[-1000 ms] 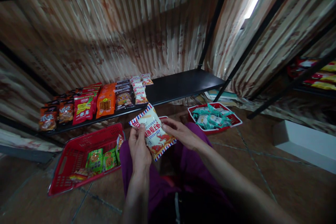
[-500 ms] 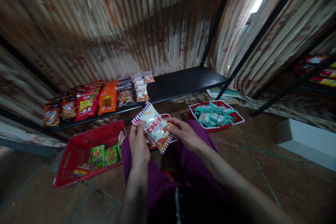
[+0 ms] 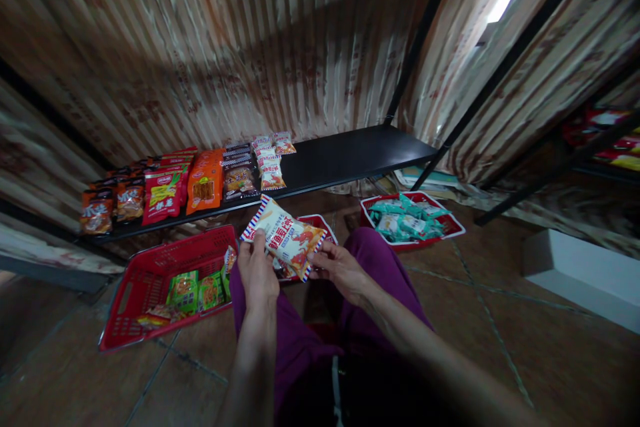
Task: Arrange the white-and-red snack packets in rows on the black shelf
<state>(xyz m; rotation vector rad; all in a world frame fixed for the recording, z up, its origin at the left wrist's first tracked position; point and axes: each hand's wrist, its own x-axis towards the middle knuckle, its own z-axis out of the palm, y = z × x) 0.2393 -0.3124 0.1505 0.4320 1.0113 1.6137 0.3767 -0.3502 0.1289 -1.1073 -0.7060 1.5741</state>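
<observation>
A white snack bag (image 3: 285, 237) with red lettering and striped blue, white and red ends is held tilted above my knees. My left hand (image 3: 259, 273) pinches its left end, thumb on top. At the lower right corner, my right hand (image 3: 343, 270) grips it between thumb and fingers. Similar white snack bags (image 3: 271, 171) stand on the black shelf (image 3: 355, 150) ahead. Partly hidden behind the held bag is a red basket (image 3: 325, 227) with some packets in it.
On the shelf's left stand orange bags (image 3: 205, 183), red bags (image 3: 161, 197) and dark packets (image 3: 239, 180). A red basket (image 3: 125, 307) with green packets lies at left; another basket (image 3: 457, 232) holds teal packets (image 3: 407, 221). A white box (image 3: 580, 273) sits on the floor at right.
The snack bag has shifted slightly left and turned flatter. My right hand has moved down from its right edge to its lower right corner.
</observation>
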